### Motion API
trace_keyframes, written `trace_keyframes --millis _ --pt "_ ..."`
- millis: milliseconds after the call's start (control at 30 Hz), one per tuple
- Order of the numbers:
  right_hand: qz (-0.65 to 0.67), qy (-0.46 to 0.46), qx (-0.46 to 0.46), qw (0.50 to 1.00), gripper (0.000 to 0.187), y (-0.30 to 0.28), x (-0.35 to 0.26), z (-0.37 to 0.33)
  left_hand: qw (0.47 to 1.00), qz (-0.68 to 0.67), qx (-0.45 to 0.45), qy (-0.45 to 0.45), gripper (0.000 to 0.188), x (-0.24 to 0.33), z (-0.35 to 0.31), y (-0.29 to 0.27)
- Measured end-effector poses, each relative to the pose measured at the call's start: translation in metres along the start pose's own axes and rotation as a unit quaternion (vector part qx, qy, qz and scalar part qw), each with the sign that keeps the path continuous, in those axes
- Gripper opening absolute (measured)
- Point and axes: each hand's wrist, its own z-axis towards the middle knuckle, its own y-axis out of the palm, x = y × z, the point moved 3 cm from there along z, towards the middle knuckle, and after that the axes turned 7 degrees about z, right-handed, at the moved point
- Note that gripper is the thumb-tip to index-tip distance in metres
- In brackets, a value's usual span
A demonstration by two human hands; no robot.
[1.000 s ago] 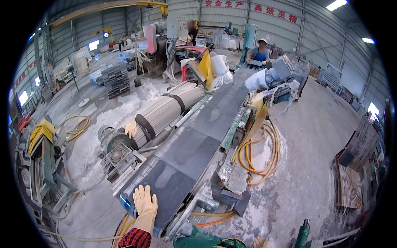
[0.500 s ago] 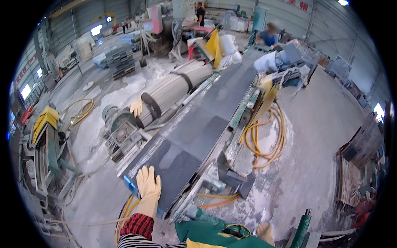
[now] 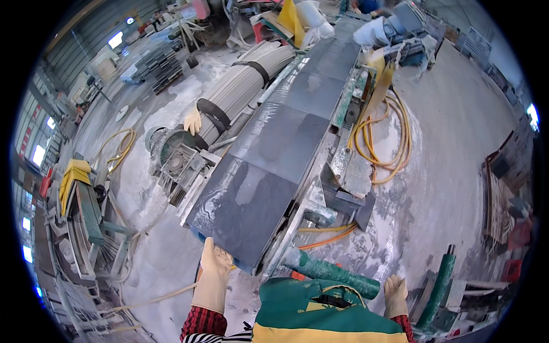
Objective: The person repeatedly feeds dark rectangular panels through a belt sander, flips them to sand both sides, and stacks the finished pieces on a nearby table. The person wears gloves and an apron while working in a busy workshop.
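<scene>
Dark grey, wet stone slabs (image 3: pixel 246 197) lie end to end along a long conveyor (image 3: pixel 311 203) that runs away from me. My left hand (image 3: pixel 215 267), in a cream rubber glove, is at the near end of the closest slab. Its thumb points up and its fingers reach toward the slab's edge, seemingly holding nothing. Off to the right, beside a green pipe (image 3: pixel 337 273), my right hand (image 3: pixel 395 291) is raised in a matching glove. Its fingers are apart and slightly bent, with nothing in them. A green and yellow apron (image 3: pixel 320 303) covers my front.
Left of the conveyor are a motor (image 3: pixel 182 163) and a strapped bundle of long grey strips (image 3: pixel 243 86) with a loose glove (image 3: pixel 193 121) on it. A yellow hose (image 3: pixel 400 137) lies coiled at right. An upright green post (image 3: pixel 439 286) stands near my right hand.
My left hand has come off the slab's top to its near edge. My right hand has moved farther right and up. The view has tilted down, and the near slab's surface looks wetter.
</scene>
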Motion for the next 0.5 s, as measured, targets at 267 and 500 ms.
trace_keyframes --millis 267,500 --pt "-0.020 -0.064 -0.023 0.998 0.056 -0.006 -0.023 -0.037 0.990 -0.023 -0.119 0.069 0.053 0.050 -0.062 0.106" --pt "-0.041 -0.083 -0.012 0.996 0.056 0.039 -0.015 -0.087 0.978 0.081 -0.189 0.024 0.056 0.045 -0.050 0.113"
